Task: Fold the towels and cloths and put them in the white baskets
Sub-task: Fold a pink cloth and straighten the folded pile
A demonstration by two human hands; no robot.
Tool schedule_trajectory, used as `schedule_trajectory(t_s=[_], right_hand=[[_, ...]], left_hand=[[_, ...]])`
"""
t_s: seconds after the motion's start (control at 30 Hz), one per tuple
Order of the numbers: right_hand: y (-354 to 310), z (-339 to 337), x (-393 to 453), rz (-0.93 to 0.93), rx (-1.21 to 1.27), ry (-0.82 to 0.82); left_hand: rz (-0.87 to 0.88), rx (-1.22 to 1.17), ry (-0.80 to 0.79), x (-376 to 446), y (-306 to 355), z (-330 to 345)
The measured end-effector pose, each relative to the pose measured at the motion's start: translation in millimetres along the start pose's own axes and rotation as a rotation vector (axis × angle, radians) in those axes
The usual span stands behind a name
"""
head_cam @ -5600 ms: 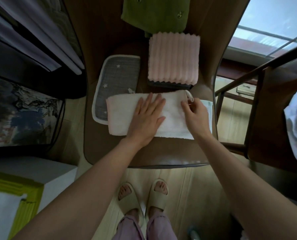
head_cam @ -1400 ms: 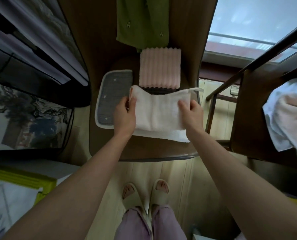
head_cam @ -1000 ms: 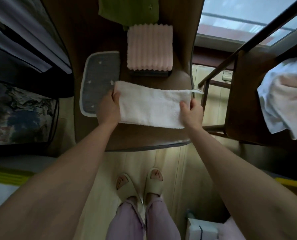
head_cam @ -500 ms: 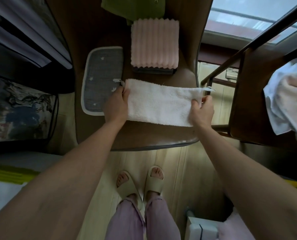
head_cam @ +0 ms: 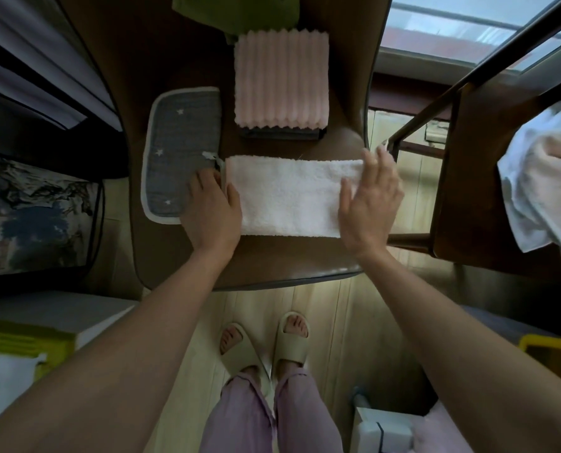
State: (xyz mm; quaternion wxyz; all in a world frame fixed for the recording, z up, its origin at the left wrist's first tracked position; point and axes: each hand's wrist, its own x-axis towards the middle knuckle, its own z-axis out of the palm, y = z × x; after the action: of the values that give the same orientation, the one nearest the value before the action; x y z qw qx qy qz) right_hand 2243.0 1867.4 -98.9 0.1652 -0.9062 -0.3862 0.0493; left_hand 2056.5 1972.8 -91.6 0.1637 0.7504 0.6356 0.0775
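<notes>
A: Head view first. Where is the white towel (head_cam: 289, 197)?

B: Flat on the brown chair seat (head_cam: 272, 259), folded into a long strip, just below the pink ribbed cloth (head_cam: 280, 80). Its left end touches the grey star cloth (head_cam: 181, 152), and its right end reaches the seat's edge.

A: And the hands?

B: The left hand (head_cam: 212, 207) is at the towel's left end, thumb on top and fingers curled at the edge, apparently pinching it. The right hand (head_cam: 370, 197) lies on the towel's right end, fingers straight and spread, pressing and gripping nothing.

A: How will it handle?

B: I'd judge it light, soft and limp terry. It holds no shape alone and sags if lifted from one point. It should not slip much on the seat.

A: Where should the grip go?

B: Probably both corners of one short end, carried over to meet the other end, then smoothed flat. To lift it afterwards, pinch through all layers at the fold.

A: Baskets?

B: No basket that I can be sure of near the towel.
</notes>
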Motion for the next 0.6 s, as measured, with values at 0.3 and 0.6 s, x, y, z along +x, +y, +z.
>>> schedule_trajectory(t_s=[0.3,0.6], right_hand=[[12,41,-6,-0.350,-0.167,-0.343],[20,51,33,-0.426,-0.197,-0.313]], left_hand=[[0.619,0.270,-0.268,7,6,52],[0.554,0.231,-0.155,17,14,61]])
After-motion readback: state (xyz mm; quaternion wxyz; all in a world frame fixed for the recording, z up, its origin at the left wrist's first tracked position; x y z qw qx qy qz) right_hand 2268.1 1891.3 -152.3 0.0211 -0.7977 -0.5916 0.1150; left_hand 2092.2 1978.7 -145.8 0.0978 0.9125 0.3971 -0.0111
